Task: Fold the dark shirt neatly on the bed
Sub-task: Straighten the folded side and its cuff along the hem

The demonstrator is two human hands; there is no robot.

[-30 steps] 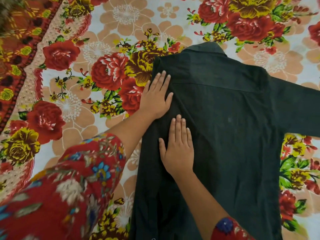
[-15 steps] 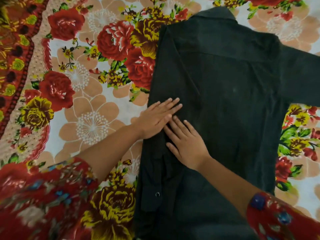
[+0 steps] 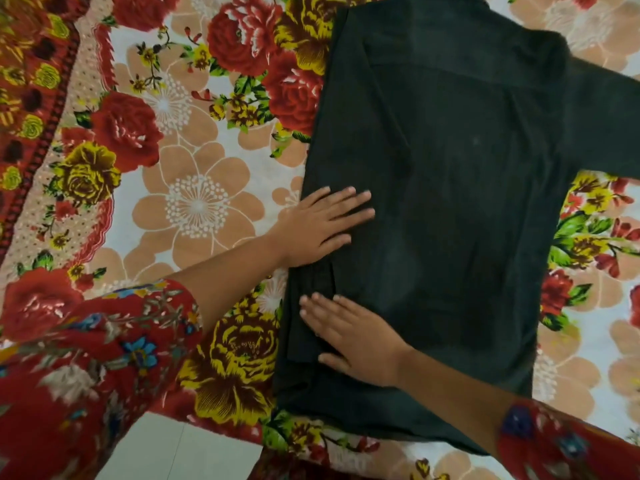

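Note:
The dark shirt [image 3: 460, 209] lies back-up on the flowered bed sheet [image 3: 194, 202], collar at the top edge of the view. Its left side is folded inward in a long strip, and its right sleeve stretches out to the right edge. My left hand [image 3: 320, 225] lies flat with straight fingers on the folded left strip at mid-height. Below it, my right hand [image 3: 353, 336] presses flat on the same strip near the hem, fingers pointing left. Neither hand grips the cloth.
The bed sheet's near edge [image 3: 225, 434] runs along the bottom, with pale floor [image 3: 180, 455] below it. A red patterned border [image 3: 31, 109] of the sheet runs down the far left. My red flowered sleeves fill the lower corners.
Both hands have slid down the folded left strip toward the hem, the right hand furthest. The view has shifted down, so the collar now sits at the top edge.

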